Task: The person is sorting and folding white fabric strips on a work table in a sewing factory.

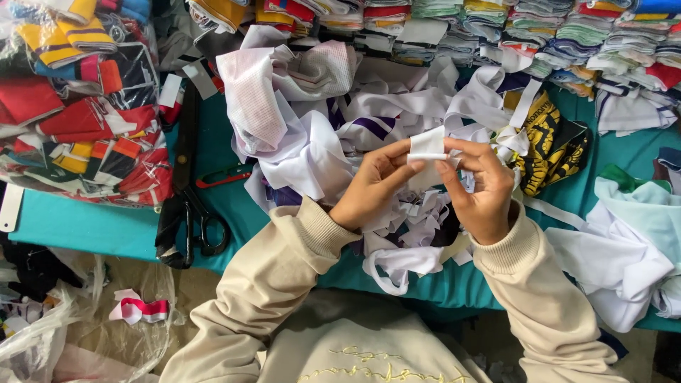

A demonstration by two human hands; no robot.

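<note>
Both my hands hold up one small white fabric piece (428, 145) above a heap of white cloth scraps (415, 213). My left hand (371, 186) pinches its left side with thumb and fingers. My right hand (481, 186) grips its right side, fingers curled over the edge. Both arms wear beige sleeves. Under the hands, narrow white strips and offcuts lie tangled on the teal table (85, 227).
Large black scissors (186, 206) lie on the table at the left, beside small red-handled snips (225, 174). Bagged colourful garments (78, 113) are piled far left, folded stacks (539, 32) along the back. Yellow-black fabric (550, 145) and white cloth (624, 248) sit right.
</note>
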